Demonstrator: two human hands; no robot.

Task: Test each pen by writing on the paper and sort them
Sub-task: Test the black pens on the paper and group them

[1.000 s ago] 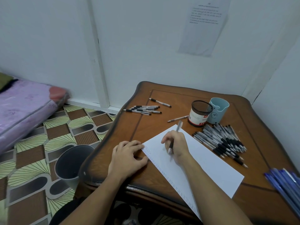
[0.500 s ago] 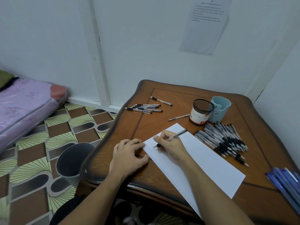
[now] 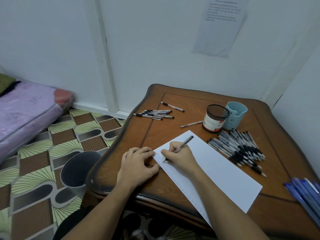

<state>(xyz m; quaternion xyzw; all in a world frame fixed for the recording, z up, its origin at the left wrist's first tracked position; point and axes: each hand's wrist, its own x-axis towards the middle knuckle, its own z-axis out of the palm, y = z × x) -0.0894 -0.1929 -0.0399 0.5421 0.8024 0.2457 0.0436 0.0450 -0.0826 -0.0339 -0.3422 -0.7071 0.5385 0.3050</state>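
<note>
A white paper sheet (image 3: 223,172) lies slanted on the wooden table (image 3: 187,104), with rows of small pen marks along its left edge. My right hand (image 3: 180,157) grips a clear pen (image 3: 184,143), its black tip touching the sheet's upper left corner. My left hand (image 3: 138,163) rests flat on the table, fingertips pressing the sheet's corner. A big pile of black-grip pens (image 3: 240,149) lies right of the sheet. A smaller group of pens (image 3: 155,114) lies at the table's far left, one single pen (image 3: 172,106) behind it.
A black mesh pen cup (image 3: 214,121) and a light blue holder (image 3: 236,116) stand at the back, one pen (image 3: 191,124) beside them. Blue pens (image 3: 304,196) lie at the right edge. A grey bin (image 3: 78,168) stands on the patterned floor left of the table.
My right hand turned the pen from tip-toward-me to a writing grip, moved left, and lowered the tip onto the sheet's upper left corner. My left hand stayed in place.
</note>
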